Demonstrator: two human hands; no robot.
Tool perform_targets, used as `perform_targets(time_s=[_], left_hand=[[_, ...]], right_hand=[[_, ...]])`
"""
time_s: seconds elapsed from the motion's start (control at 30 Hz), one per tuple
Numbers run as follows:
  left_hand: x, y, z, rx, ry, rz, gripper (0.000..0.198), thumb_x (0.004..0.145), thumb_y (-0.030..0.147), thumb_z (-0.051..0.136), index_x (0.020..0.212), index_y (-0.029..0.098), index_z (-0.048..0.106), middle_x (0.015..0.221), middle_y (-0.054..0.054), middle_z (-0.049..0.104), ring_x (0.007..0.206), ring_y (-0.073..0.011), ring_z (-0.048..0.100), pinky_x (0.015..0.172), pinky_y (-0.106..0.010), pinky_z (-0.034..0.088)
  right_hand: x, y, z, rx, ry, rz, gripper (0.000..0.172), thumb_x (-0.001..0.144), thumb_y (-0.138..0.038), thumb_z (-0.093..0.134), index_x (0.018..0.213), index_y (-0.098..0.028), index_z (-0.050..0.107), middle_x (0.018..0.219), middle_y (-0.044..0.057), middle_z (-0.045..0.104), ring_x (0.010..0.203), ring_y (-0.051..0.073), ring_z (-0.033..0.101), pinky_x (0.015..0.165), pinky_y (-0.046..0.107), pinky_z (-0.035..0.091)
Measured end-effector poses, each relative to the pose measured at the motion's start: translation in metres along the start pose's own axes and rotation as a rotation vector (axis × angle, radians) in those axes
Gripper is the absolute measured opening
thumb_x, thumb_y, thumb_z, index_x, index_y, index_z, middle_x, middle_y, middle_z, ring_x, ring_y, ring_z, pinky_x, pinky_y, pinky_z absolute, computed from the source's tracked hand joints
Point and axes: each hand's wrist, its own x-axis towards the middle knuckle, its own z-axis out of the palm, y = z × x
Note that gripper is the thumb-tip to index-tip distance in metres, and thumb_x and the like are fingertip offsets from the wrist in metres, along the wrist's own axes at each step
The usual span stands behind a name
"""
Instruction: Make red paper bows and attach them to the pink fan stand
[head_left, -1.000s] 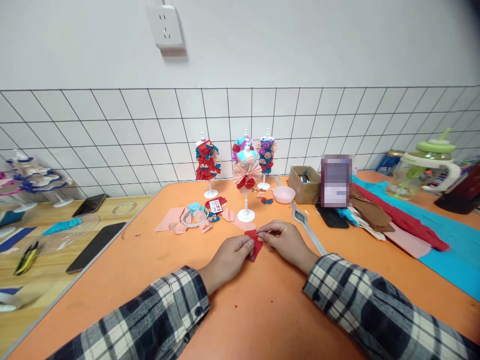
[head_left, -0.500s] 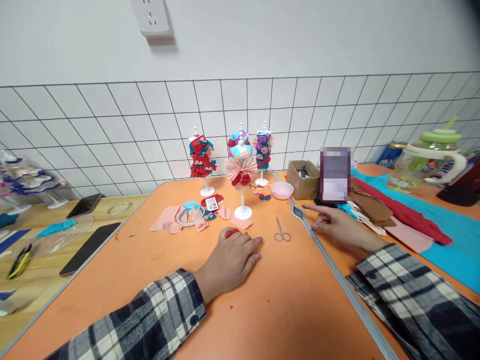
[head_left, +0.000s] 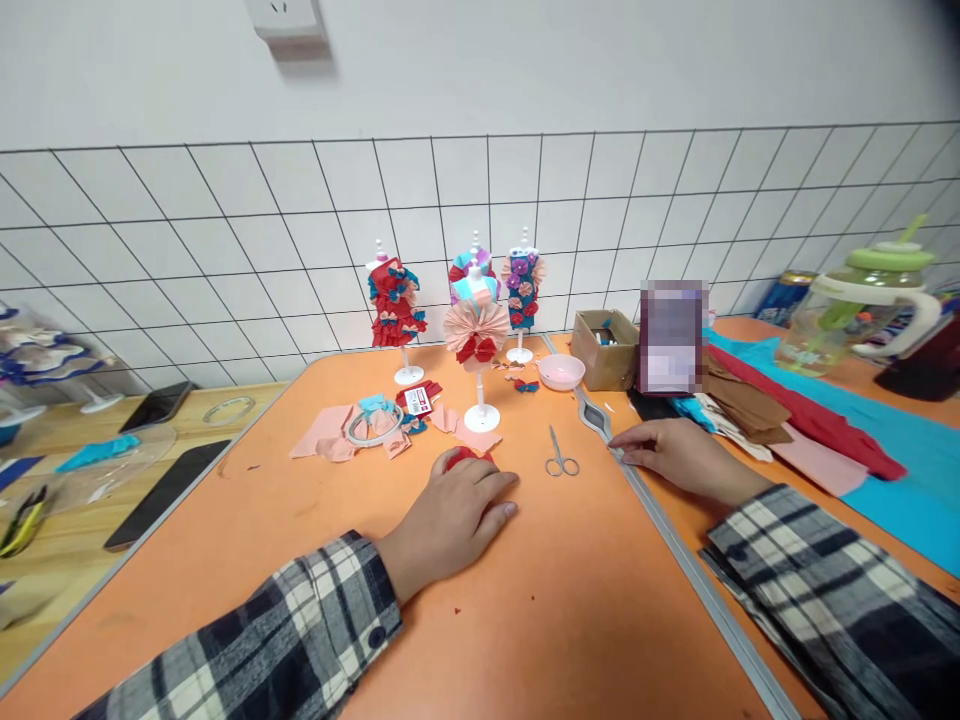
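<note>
My left hand [head_left: 454,508] lies on the orange table, fingers loosely spread, over a piece of red fabric [head_left: 466,457] that is mostly covered. My right hand [head_left: 679,455] rests with its fingertips at the grey strip [head_left: 649,510], and nothing shows in it. Small scissors [head_left: 561,455] lie between the hands. Beyond my left hand stands a white mini dress form [head_left: 481,415] with a pink pleated fan and a red bow. Peach fabric scraps [head_left: 319,435] and a roll of tape [head_left: 375,425] lie to its left. A phone [head_left: 671,345], its screen blurred, stands behind my right hand.
Further dressed forms [head_left: 396,305] stand near the tiled wall. A pink bowl [head_left: 561,372] and a cardboard box [head_left: 604,350] are beside the phone. Folded fabrics [head_left: 817,410] and a lidded jug [head_left: 840,320] occupy the right. A wooden table [head_left: 82,520] adjoins on the left.
My right hand's pointing index finger has drawn back from near the phone and come down to the grey strip. My left hand stays over the red fabric. The view has shifted slightly.
</note>
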Motion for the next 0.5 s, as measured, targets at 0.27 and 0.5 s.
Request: perform_targets(time_s=[0.27, 0.5], left_hand=[[-0.001, 0.001, -0.002, -0.009, 0.005, 0.022, 0.026, 0.096, 0.034, 0.042, 0.115, 0.026, 0.057, 0.102, -0.004, 0.064, 0.102, -0.0213, 0.055, 0.104, -0.045, 0.023], [-0.003, 0.001, -0.003, -0.012, 0.009, 0.012, 0.026, 0.096, 0.034, 0.042, 0.114, 0.026, 0.057, 0.101, -0.004, 0.063, 0.099, -0.0214, 0.055, 0.103, -0.045, 0.024]], right_hand=[[-0.003, -0.002, 0.004, -0.055, 0.034, -0.044, 0.033, 0.082, -0.035, 0.051, 0.11, -0.032, 0.069, 0.092, 0.0, 0.071, 0.079, 0.02, 0.065, 0.07, 0.03, 0.049], [-0.011, -0.015, 0.0, -0.283, 0.005, -0.196, 0.031, 0.088, -0.029, 0.043, 0.098, -0.03, 0.073, 0.101, 0.002, 0.069, 0.092, 0.02, 0.064, 0.077, 0.031, 0.048]])
